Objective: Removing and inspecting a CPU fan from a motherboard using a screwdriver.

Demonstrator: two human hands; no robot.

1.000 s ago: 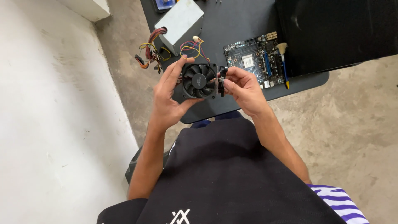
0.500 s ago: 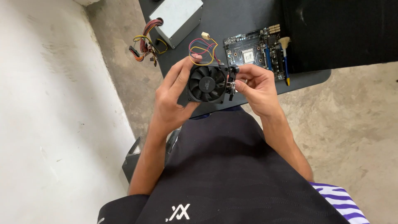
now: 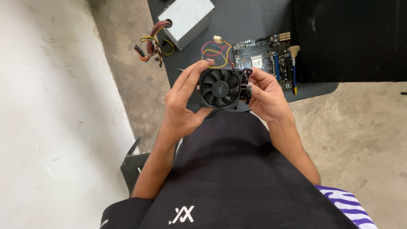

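Black cooling fan (image 3: 220, 88), square-framed, its blades facing up at the camera, sits lifted clear of the dark table (image 3: 254, 25) and held above the person's lap between both hands. Left hand (image 3: 184, 104) grips the fan's left edge, fingers curled over the top and thumb under the lower corner; right hand (image 3: 267, 97) clamps the right side, fingertips on a black clip or mount at that edge. Coloured wires (image 3: 216, 51) loop from behind the fan to a small pale connector that hangs unplugged. Just beyond, a motherboard (image 3: 263, 59) lies flat on the table with its central socket bare, suggesting the fan is off the board and not yet seated anywhere. A blue-handled brush (image 3: 294, 68) rests on the board's right edge. Farther back, a grey power supply (image 3: 186, 19) trails a bundle of cables over the table's edge.
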